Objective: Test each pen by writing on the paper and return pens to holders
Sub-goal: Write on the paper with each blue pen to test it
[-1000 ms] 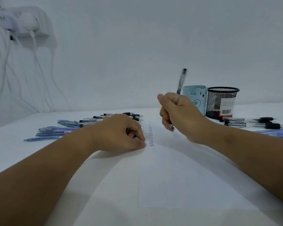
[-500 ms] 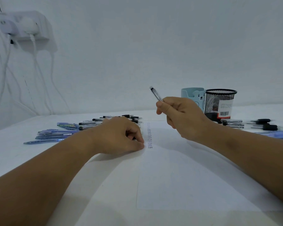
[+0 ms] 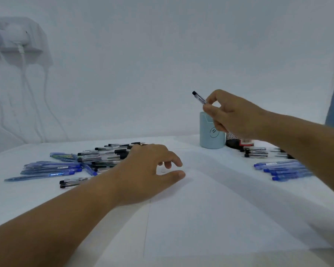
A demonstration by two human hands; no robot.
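Two hands, right hand [image 3: 232, 114] pinching one pen [image 3: 199, 97], two holders [image 3: 210, 134]

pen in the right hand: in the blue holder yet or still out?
Out. The right hand pinches the pen in the air, tilted, above the rim of the blue holder; whether its lower end has entered cannot be told.

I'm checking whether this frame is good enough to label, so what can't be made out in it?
- Black mesh holder, head view: mostly hidden behind the right hand and wrist.
- Pen in the right hand: its lower end is covered by the fingers.
- Writing on the paper: washed out by blur.
- Light blue holder: its contents cannot be seen from this angle.
- Pens on the right: partly hidden by the right forearm.
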